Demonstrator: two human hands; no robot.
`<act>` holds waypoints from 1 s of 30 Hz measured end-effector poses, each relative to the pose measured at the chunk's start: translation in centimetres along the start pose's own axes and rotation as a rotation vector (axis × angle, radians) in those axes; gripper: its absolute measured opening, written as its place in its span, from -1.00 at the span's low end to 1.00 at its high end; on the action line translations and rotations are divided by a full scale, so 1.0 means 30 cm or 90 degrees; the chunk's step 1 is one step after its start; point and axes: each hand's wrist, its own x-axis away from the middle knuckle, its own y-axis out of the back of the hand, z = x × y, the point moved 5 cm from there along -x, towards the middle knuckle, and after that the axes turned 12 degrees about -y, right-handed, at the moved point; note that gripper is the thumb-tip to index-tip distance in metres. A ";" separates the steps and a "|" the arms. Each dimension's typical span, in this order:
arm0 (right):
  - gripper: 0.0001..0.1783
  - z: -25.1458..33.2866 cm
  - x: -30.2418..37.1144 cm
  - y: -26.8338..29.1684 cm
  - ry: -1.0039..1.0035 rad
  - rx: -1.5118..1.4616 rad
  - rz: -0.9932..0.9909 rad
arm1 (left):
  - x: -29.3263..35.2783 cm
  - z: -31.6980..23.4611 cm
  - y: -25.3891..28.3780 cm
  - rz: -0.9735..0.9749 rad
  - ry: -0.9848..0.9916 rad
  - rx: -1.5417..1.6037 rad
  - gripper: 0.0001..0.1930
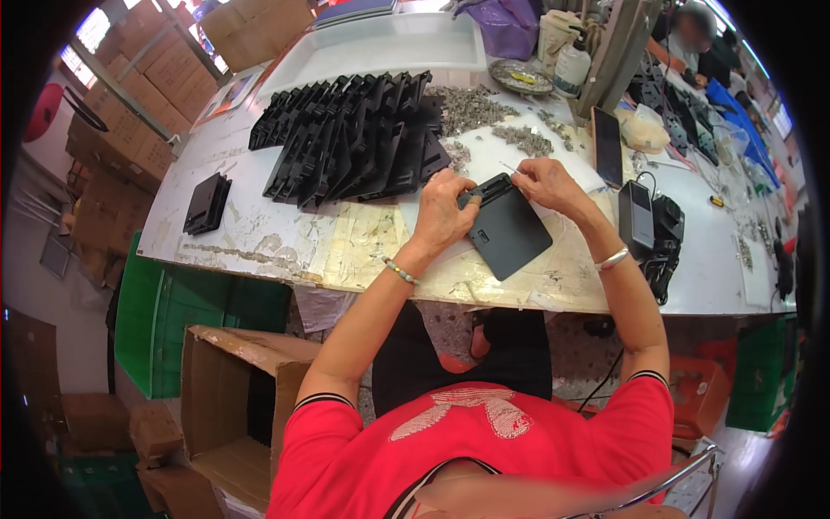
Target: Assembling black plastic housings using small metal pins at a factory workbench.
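Note:
A flat black plastic panel [512, 235] with a slotted top end lies tilted on the worn tabletop in front of me. My left hand [444, 206] is closed on its upper left edge, thumb over the slotted end. At the panel's upper right corner, my right hand [548, 184] pinches a thin, pale metal piece [508, 168]; its exact kind is too small to tell. Small metal parts [471, 112] lie heaped just beyond my hands, some on a white sheet [484, 149]. Rows of similar black plastic parts [354, 143] stand packed together at the far left.
A short stack of black panels [207, 204] sits near the left edge. Right of my hands are a smartphone [607, 147], a small grey device [637, 218] and black cables [664, 251]. Behind stand a white tub [380, 50], metal dish [520, 78] and pump bottle [571, 69]. A cardboard box [242, 346] stands below.

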 end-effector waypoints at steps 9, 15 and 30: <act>-0.80 -0.036 0.189 -0.017 -0.043 -0.282 0.071 | 0.009 0.011 0.039 -0.058 -0.014 0.071 -0.86; -0.84 -0.056 0.245 0.008 -0.065 -0.426 0.065 | 0.002 0.017 0.033 -0.036 0.043 0.188 -0.86; -0.94 0.253 0.459 -0.188 0.346 0.316 -0.210 | 0.209 -0.003 0.189 -0.116 0.188 0.107 -0.83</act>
